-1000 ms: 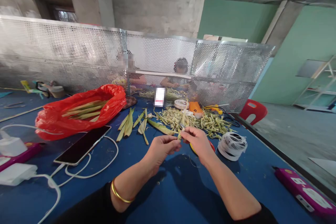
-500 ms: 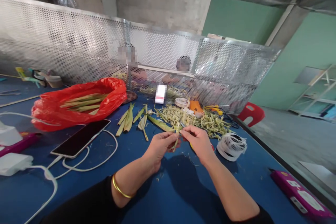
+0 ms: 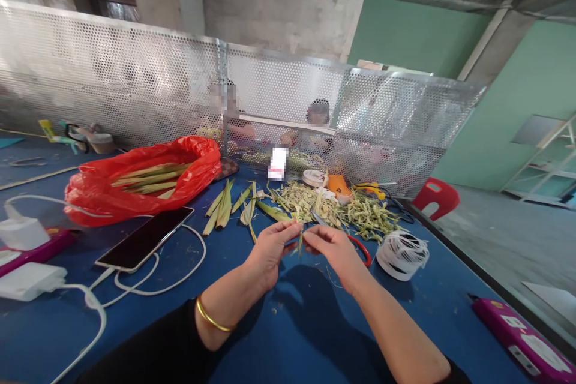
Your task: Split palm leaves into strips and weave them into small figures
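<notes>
My left hand (image 3: 273, 250) is closed, its thumb and forefinger pinching a narrow green leaf strip (image 3: 300, 243). Opposite it, my right hand (image 3: 332, 250) is closed too, with its fingertips on the strip's right side. The strip hangs down between the two sets of fingertips. Beyond my right hand lie scissors (image 3: 362, 250) with a red handle, partly covered by that hand. A heap of curled leaf pieces (image 3: 369, 216) spreads just past my fingers. Several longer dried leaves (image 3: 224, 209) rest on the blue table to the left.
A red plastic bag (image 3: 96, 195) holds more leaves. In front of it a phone (image 3: 146, 240) is plugged into a white cable. To the right stand a spool of white ties (image 3: 402, 256) and a purple power strip (image 3: 517, 333). A perforated metal screen (image 3: 279, 87) closes the far side; people sit behind it.
My right fingertips have shifted from the upper end of the leaf strip to lower along its side. More of the scissors' red handle shows. The view has turned slightly left.
</notes>
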Demonstrator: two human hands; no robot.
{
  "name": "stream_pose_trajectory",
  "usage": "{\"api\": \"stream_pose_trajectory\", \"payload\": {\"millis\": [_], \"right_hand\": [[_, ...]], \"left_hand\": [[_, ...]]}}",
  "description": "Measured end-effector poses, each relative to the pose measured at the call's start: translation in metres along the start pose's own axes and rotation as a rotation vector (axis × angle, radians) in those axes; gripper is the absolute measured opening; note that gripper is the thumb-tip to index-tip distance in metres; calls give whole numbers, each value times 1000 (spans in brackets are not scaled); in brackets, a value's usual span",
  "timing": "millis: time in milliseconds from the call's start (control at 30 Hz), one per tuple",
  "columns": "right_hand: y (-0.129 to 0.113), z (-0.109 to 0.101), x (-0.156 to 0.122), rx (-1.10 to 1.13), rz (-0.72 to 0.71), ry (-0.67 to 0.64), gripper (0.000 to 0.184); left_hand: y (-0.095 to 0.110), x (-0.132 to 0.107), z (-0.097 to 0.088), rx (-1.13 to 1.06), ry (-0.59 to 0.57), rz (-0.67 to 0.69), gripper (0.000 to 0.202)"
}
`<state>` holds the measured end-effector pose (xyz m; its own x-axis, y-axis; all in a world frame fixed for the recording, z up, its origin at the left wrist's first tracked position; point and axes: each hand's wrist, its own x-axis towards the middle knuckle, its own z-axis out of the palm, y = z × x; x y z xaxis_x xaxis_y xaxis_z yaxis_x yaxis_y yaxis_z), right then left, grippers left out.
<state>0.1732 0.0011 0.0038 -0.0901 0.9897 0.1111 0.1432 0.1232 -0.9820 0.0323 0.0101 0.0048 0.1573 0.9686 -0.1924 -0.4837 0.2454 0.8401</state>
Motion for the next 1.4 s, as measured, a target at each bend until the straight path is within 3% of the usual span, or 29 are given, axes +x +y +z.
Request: {"api": "stream_pose_trajectory", "payload": {"millis": [100, 367, 600, 767, 967, 1067, 1200, 1300, 1400], "right_hand": [[0, 9, -4, 38, 10, -83, 27], [-5, 5, -6, -189, -68, 2, 21], [-1, -1, -3, -241, -124, 35, 26], [-4, -1, -6, -385, -180, 85, 23], [-7, 0, -8, -560, -287, 165, 24], [-4, -2, -6, -484, -233, 187, 25], [-3, -3, -5, -379, -120, 216, 31], [-5, 4, -9, -407, -98, 125, 32], [-4, 11, -12, -471, -132, 84, 25]], "left_hand": [[1, 0, 0, -4, -51, 3, 23], [4, 6, 0, 152, 0, 215, 16], [1, 9, -3, 179, 1, 125, 19], [-2, 11, -4, 164, -38, 52, 29], [5, 4, -3, 210, -68, 33, 23], [7, 5, -3, 208, -65, 47, 22], [7, 10, -5, 192, 48, 97, 22], [5, 11, -5, 186, 92, 145, 25], [3, 10, -4, 191, 64, 183, 26]]}}
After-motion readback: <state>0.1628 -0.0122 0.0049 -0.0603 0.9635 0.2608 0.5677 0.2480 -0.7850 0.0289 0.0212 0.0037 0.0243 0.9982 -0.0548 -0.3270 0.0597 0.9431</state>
